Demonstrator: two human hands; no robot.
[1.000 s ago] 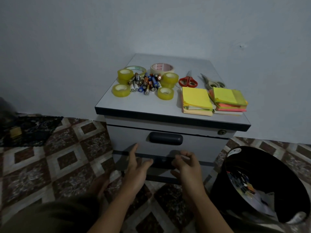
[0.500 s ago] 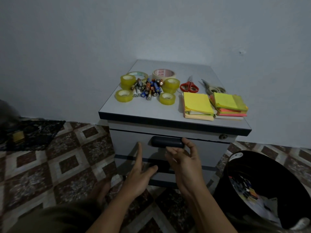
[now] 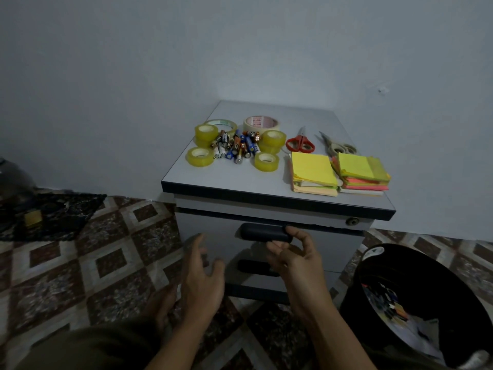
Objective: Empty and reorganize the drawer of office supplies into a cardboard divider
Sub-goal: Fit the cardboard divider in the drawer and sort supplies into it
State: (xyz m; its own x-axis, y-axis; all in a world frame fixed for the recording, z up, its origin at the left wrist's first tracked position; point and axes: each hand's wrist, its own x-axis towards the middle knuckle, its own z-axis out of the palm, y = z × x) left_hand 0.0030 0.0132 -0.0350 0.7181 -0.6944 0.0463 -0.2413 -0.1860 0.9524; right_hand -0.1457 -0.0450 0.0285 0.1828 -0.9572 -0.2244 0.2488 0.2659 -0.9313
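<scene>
**Reaching for the top drawer's handle**

The supplies are already out: tape rolls (image 3: 200, 156), batteries (image 3: 236, 146), scissors (image 3: 300, 144) and sticky notes (image 3: 313, 172) lie on the tabletop (image 3: 226, 180), above and beyond both hands. The drawer (image 3: 213, 228) itself is shut, directly ahead of the hands. No cardboard divider is in view. So the step in hand looks like opening the drawer, whether to check it or to fit the divider.

The right hand (image 3: 298, 263) is raised to the handle (image 3: 262, 232), its thumb touching the handle's right end and its fingers curled just beneath. Whether they have hooked it cannot be told. The left hand (image 3: 202, 279) is open with fingers spread, palm turned inward, held near the drawer front to the left of the handle and holding nothing. A black bin (image 3: 354, 303) stands to the right of the right hand.

Next, the right hand likely needs a firm hold on the handle and a straight pull toward the body.
</scene>
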